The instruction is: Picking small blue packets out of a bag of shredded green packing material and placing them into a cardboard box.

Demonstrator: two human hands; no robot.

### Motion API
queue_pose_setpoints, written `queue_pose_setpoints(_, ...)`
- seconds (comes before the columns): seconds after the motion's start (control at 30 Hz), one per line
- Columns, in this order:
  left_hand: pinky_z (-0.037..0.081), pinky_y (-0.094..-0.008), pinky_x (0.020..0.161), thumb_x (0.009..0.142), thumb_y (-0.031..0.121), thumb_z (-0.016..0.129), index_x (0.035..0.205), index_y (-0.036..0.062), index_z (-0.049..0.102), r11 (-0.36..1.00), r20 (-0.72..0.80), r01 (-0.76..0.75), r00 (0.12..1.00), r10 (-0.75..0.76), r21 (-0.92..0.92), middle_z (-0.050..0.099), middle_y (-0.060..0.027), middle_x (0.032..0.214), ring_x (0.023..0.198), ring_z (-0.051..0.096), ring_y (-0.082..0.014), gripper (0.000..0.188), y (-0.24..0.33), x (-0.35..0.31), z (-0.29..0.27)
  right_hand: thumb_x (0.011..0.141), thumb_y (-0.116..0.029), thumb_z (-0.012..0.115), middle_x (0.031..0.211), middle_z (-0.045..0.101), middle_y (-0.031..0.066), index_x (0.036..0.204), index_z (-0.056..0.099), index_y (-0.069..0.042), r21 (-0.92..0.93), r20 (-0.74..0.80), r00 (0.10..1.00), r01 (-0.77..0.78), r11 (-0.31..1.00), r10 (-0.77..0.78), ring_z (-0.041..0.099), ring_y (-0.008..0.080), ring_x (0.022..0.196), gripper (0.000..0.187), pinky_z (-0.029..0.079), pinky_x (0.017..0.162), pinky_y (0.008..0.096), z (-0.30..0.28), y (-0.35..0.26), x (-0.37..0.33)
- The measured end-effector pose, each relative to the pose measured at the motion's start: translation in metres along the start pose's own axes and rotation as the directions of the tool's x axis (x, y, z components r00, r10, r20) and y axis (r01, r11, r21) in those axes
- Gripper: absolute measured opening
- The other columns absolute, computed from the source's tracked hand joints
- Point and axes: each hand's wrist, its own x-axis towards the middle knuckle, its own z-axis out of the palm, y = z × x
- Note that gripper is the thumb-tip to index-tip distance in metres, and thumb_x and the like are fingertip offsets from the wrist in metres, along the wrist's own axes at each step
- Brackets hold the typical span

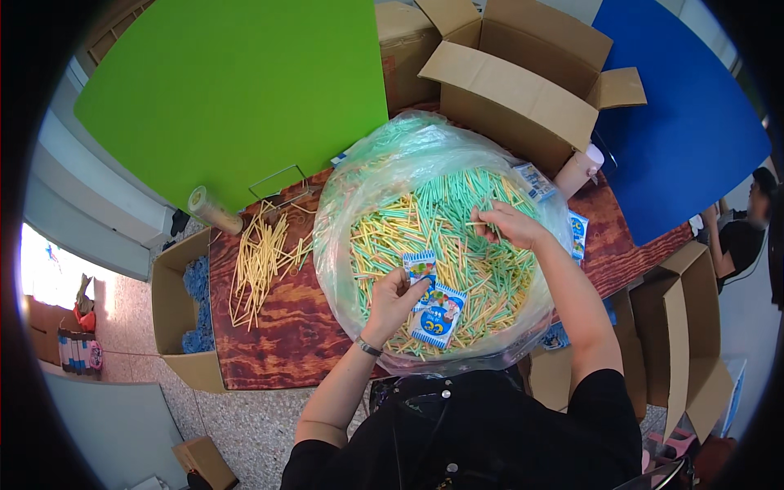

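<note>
Your left hand [400, 296] has its grip pinched on the upper packet [421, 263], long axis running away from you; the lower packet [439, 318] slants, far end rightward. Both are over sticks [392, 233] in the plastic bag [333, 229], by the worktop's near edge. Your right hand [508, 224] curls, fingers nearly together; I cannot tell whether it holds sticks. Bare worktop [269, 363] shows toward the near-left corner.

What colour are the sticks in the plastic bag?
The sticks are mostly green and yellow; head view.

In the translucent plastic bag [333, 220], thin sticks [449, 200] mix mint green, yellow and peach; flat sachets [439, 317] over it are blue-and-white; the wooden surface [269, 355] beneath it has red-brown grain.
</note>
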Motion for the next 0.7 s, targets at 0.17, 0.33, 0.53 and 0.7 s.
queue_pose_setpoints(0.17,0.031,-0.0183,0.048,0.086,0.013,0.072,0.080,0.0028,0.059,0.999,-0.019,-0.012,1.000,0.013,0.032,0.051,0.0078,0.065,0.057,0.041,0.0018,0.017,-0.007,0.000,0.000,0.094,-0.022,0.052,0.081,0.057,0.0008,0.103,0.056,-0.008,0.116,0.087,0.996,-0.020,0.993,0.010,0.052,0.0102,0.067,0.018,0.039,0.057,0.0266,-0.002,0.008,0.005)
queue_pose_setpoints(0.33,0.033,-0.0181,0.049,0.087,0.013,0.072,0.080,0.0031,0.060,0.998,-0.033,0.027,0.999,-0.029,-0.054,0.054,0.0073,0.068,0.058,0.042,0.0021,0.017,-0.006,0.000,-0.001,0.095,-0.024,0.051,0.080,0.056,-0.0003,0.108,0.058,-0.008,0.071,0.118,0.990,-0.087,0.994,0.079,0.052,0.0084,0.066,0.021,0.038,0.053,0.0246,-0.003,0.015,0.015)
queue_pose_setpoints(0.53,0.036,-0.0181,0.054,0.089,0.010,0.068,0.082,0.0046,0.057,0.998,-0.011,0.065,0.998,-0.065,-0.020,0.055,0.0065,0.073,0.063,0.046,0.0008,0.014,0.009,-0.004,-0.003,0.096,-0.024,0.051,0.079,0.055,-0.0008,0.103,0.061,-0.009,-0.150,0.024,0.987,-0.153,0.977,0.158,0.052,0.0085,0.063,0.020,0.038,0.052,0.0242,0.002,0.003,0.012)
queue_pose_setpoints(0.7,0.035,-0.0183,0.054,0.089,0.010,0.068,0.083,0.0043,0.058,0.999,-0.011,0.046,0.999,-0.046,0.022,0.055,0.0066,0.073,0.063,0.045,0.0010,0.013,0.002,-0.006,-0.007,0.094,-0.025,0.054,0.082,0.056,0.0007,0.107,0.060,-0.004,0.068,0.118,0.979,-0.172,0.983,0.164,0.054,0.0091,0.067,0.026,0.043,0.057,0.0250,-0.001,0.011,0.011)
